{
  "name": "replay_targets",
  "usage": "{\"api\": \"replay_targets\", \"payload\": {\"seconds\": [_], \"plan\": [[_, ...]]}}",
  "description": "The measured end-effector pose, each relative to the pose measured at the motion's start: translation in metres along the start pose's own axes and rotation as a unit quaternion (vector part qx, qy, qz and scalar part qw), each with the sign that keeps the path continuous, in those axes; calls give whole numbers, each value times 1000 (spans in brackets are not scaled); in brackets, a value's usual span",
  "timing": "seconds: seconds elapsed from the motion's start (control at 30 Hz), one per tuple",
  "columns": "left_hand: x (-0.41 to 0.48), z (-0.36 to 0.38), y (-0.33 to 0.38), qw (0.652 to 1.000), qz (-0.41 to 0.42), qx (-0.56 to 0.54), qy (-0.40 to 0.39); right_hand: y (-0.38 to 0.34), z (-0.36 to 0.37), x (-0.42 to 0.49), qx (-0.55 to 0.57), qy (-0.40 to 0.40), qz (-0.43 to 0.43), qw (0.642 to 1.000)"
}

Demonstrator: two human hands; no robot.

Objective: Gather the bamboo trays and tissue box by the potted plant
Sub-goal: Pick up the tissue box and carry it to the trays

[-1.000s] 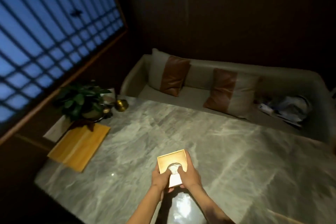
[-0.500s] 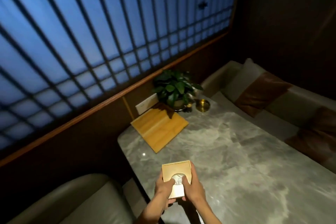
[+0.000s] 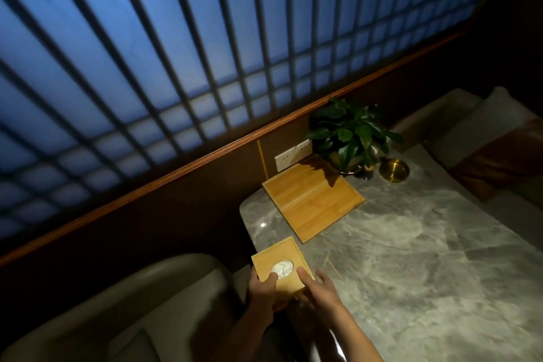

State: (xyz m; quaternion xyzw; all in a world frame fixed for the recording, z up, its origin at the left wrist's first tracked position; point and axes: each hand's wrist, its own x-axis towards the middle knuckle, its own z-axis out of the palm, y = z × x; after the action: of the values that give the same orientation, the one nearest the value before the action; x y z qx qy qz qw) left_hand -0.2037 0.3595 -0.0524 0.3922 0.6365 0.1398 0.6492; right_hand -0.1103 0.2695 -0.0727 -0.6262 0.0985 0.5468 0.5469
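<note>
I hold a square bamboo tissue box [image 3: 279,258] with a white tissue in its round hole, near the marble table's [image 3: 411,258] left edge. My left hand [image 3: 263,292] grips its near left side, thumb on the lid. My right hand [image 3: 318,292] grips its near right corner, a finger on the lid. Two flat bamboo trays [image 3: 313,200] lie stacked and offset at the table's far left corner. The potted plant [image 3: 351,135] stands right behind them, its leaves shading the trays' far end.
A brass bowl [image 3: 393,169] sits to the right of the plant. A beige sofa [image 3: 117,317] lies below left, another with brown-striped cushions [image 3: 499,156] at far right. A wall socket [image 3: 292,154] and lattice window [image 3: 205,53] run along the left.
My view has swung left and closer to the table's window corner. The tissue box, held in both hands, has moved left toward the table edge, nearer the trays.
</note>
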Motion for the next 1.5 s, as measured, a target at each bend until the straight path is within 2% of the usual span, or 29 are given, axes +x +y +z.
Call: {"api": "replay_targets", "payload": {"seconds": [0.1,0.17,0.27,0.4,0.5,0.63,0.77,0.87,1.13,1.5], "plan": [[24,-2,5,999,-39,13,-26,-4,8,24,32,-14,74,997],[48,4,14,999,-44,23,-16,-5,16,50,51,0,107,993],[88,10,24,998,-56,-2,-7,-15,36,90,60,8,128,990],[136,7,45,991,-126,-48,-29,-34,70,136,35,12,144,989],[170,4,64,994,-108,-23,-21,-47,91,166,-4,15,158,987],[196,-6,86,990,-130,-18,-57,-63,109,189,-38,36,141,989],[215,-20,106,983,-141,-3,-114,-81,116,197,77,19,98,992],[230,-26,122,982,-128,-6,-137,-92,126,197,168,-11,105,980],[259,-29,161,975,-137,20,-173,-116,152,207,238,12,117,964],[275,-33,173,978,-126,31,-161,-132,165,218,165,30,142,976]]}}
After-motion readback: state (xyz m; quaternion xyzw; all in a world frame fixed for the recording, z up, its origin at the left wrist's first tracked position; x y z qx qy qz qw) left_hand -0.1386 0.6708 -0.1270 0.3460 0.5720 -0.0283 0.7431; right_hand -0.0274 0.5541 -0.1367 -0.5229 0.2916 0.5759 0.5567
